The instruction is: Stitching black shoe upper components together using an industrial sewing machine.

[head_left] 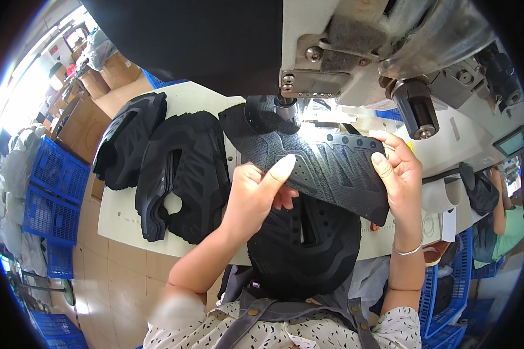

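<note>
A black shoe upper [332, 168] with a raised pattern and a row of eyelet dots is stretched between my two hands. My left hand [262, 189] pinches its near edge, thumb on top and fingers curled beneath. At the other end, my right hand [399, 174] grips it with the thumb above. Its far left part lies below the metal post of the sewing machine [286, 110], under bright light. Whether the post touches it I cannot tell. Right below the held piece, a stack of black uppers [308, 250] rests at the table's front edge, against my lap.
More black upper stacks lie on the pale table [119, 218] to the left: one nearer [186, 174], one farther [128, 139]. Blue crates [52, 186] stand on the floor at left, another crate [448, 291] at right. A co-worker [503, 227] in green handles a black piece at far right.
</note>
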A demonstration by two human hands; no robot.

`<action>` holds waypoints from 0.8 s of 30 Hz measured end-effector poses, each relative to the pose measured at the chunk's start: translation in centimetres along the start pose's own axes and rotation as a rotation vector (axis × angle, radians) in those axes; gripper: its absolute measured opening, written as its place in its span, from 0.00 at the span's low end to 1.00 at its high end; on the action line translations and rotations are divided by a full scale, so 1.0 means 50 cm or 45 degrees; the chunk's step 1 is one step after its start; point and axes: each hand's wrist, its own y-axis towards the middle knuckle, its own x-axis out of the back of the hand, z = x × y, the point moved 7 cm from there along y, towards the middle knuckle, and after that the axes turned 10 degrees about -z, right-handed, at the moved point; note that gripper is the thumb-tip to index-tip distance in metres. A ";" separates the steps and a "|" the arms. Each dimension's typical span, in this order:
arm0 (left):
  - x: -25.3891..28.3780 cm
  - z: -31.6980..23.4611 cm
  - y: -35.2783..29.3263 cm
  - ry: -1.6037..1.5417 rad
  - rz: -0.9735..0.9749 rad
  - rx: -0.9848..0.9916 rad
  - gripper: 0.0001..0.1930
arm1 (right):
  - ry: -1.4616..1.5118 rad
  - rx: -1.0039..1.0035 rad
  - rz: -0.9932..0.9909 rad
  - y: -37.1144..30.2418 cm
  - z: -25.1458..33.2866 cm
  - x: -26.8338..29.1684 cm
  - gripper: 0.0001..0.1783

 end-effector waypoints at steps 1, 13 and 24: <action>-0.004 0.002 -0.005 0.000 0.000 0.001 0.17 | -0.002 -0.029 0.000 -0.003 -0.001 -0.002 0.15; -0.068 0.027 -0.097 -0.077 0.068 0.026 0.10 | 0.050 -0.314 0.039 -0.107 -0.001 -0.044 0.18; 0.058 -0.003 -0.070 -0.314 0.014 0.271 0.12 | 0.029 -0.078 -0.143 -0.073 -0.079 0.002 0.31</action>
